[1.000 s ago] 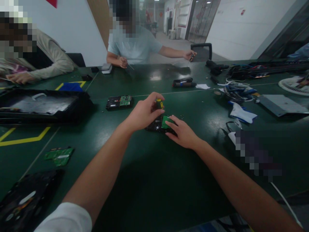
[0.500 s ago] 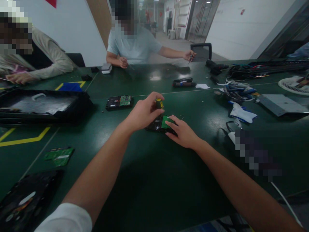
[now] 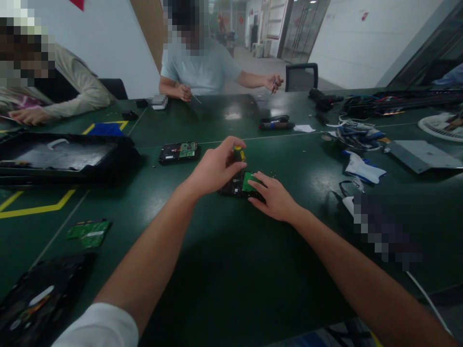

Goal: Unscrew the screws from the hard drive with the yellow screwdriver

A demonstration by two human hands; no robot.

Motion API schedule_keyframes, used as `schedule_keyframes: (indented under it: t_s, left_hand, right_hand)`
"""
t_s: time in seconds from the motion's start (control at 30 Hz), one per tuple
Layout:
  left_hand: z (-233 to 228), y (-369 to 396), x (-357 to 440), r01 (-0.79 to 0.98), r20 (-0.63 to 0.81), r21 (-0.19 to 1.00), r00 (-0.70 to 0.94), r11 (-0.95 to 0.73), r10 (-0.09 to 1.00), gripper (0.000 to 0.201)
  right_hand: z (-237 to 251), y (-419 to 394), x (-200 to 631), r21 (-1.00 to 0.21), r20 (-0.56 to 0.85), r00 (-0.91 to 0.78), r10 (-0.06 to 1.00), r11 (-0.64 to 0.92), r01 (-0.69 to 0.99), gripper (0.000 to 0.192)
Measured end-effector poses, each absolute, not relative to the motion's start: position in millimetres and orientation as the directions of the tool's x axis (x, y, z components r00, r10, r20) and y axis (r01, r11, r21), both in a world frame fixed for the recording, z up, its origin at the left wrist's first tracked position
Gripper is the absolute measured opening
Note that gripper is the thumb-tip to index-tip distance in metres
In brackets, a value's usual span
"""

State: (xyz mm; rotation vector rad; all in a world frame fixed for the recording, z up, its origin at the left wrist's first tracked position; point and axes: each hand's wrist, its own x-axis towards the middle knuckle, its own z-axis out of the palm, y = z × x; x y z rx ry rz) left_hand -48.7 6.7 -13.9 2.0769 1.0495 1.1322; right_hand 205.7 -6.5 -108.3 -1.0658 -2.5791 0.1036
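- Hard drive lies flat on the green table at the centre of the frame, its green circuit board facing up.
- Left hand is curled around a screwdriver with a yellow-and-black handle, fingers pinching the top; the tool stands nearly upright over the drive, its tip hidden behind the hand.
- Right hand lies flat with fingers together, pressing on the near right edge of the drive and the board.
- Judged from this, the step in hand is working a screw on the board; the next move seems to call for steady downward pressure, with the drive kept from sliding.
- Second hard drive sits left of centre, a loose circuit board at lower left.
- Two other people work at the top left and top centre.
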Motion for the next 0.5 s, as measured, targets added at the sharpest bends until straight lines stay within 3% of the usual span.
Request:
schedule_keyframes:
  t_s: [0.5]
  left_hand:
    - [-15.8, 7.5, -48.1, 0.377, 0.435, 0.749, 0.34, -0.545, 0.834, 0.041]
  right_hand:
    - [-109.5, -5.2, 205.7, -0.18, 0.305, -0.657, 0.689, 0.719, 0.671, 0.058]
